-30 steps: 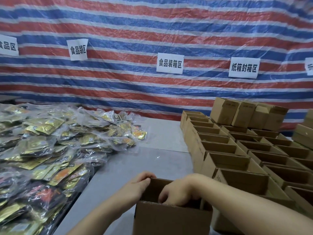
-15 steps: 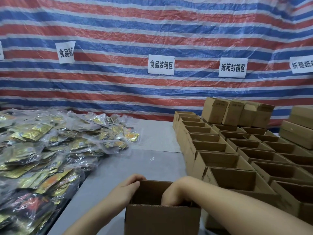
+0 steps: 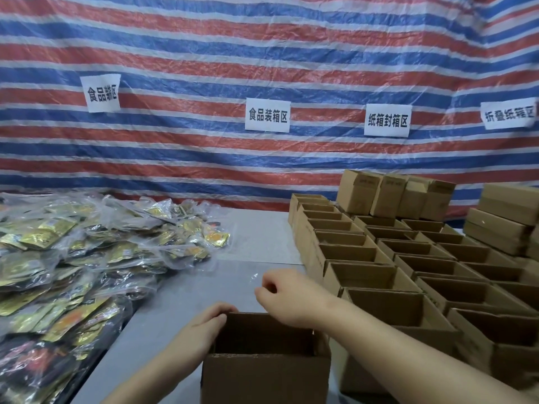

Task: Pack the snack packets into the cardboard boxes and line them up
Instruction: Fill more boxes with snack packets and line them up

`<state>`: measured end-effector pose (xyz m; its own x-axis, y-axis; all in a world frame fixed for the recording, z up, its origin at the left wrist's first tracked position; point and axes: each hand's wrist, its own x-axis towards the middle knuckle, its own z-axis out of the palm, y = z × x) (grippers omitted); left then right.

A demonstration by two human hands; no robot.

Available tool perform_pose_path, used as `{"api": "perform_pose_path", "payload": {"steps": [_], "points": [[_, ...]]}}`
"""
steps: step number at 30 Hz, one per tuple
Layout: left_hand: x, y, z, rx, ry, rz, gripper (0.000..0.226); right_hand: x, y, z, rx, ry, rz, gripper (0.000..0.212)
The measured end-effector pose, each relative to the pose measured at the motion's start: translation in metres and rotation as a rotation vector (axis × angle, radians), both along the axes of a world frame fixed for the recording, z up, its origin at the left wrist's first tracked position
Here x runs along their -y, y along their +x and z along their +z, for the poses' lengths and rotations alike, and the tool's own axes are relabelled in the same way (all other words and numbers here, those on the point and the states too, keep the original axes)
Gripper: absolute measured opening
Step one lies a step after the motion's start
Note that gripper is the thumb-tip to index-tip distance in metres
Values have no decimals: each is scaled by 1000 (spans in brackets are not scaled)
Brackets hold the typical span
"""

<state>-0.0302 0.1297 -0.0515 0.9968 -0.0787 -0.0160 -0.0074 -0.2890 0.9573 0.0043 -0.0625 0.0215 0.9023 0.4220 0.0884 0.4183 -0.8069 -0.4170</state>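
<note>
Cardboard box (image 3: 264, 377) open, contents seemingly none, left hand (image 3: 204, 328) gripping its rim, right hand (image 3: 287, 298) loosely curled above, holding nothing

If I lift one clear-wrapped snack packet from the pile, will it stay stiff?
Probably not: the snack packets sag and drape over each other, so one likely flops. The glossy wrap looks slippery. They seem light.

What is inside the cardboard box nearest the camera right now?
Only the bare brown inner walls of the nearest box show; no packet is visible. Its near wall hides the bottom. The left hand grips its left edge.
</note>
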Motion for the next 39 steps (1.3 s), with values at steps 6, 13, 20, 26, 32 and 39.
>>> {"api": "perform_pose_path", "payload": {"steps": [6,13,20,26,32,39], "points": [[4,-4,-2,8,73,42,29,9,5,-45,-66,-232,-33,56],[5,-6,4,20,104,3,31,14,14,-51,-12,-244,-23,54],[5,-4,2,-2,94,-26,38,20,16,-51,-3,-254,-57,60],[2,1,-4,36,134,-65,29,21,12,-47,-20,-268,-17,54],[-13,11,10,-18,157,-41,26,21,9,-36,-149,-259,4,54],[-59,69,11,71,313,237,27,10,11,-34,-129,-251,5,50]]}}
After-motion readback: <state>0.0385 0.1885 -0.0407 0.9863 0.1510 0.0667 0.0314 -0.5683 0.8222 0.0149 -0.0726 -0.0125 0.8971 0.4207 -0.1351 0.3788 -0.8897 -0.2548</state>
